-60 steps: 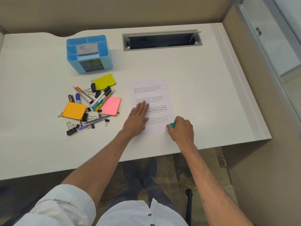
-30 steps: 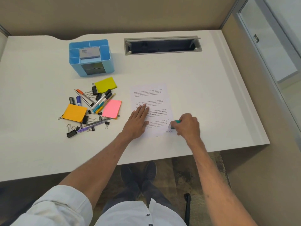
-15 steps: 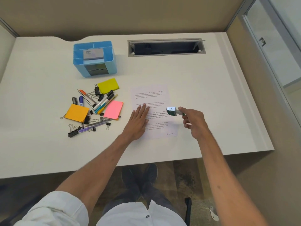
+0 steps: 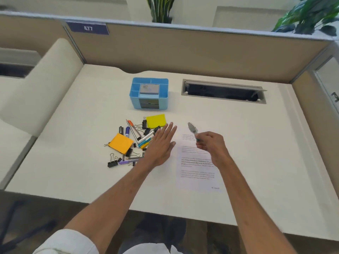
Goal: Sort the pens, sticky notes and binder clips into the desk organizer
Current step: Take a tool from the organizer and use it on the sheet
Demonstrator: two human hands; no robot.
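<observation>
Meanwhile left hand [image 4: 161, 143] flat, fingers spread (over pens [image 4: 146, 139]); right hand [image 4: 211, 143] grips pen [image 4: 192, 130].

Blue partition tag [image 4: 87, 28] apparently reading "477", printed sheet [image 4: 197, 169] text illegible

The white desk [image 4: 256, 153] ran back to a tan partition, with a grey cable hatch [image 4: 223, 91] let into it near the back edge, right of centre. A blue desk organizer [image 4: 149, 101] stood just left of the hatch. In front of the organizer lay a loose heap: a yellow sticky pad [image 4: 156, 120], an orange sticky pad [image 4: 121, 143], several pens [image 4: 146, 139] and black binder clips [image 4: 112, 163]. A printed sheet [image 4: 198, 173] lay flat right of the heap, reaching toward the front edge.
</observation>
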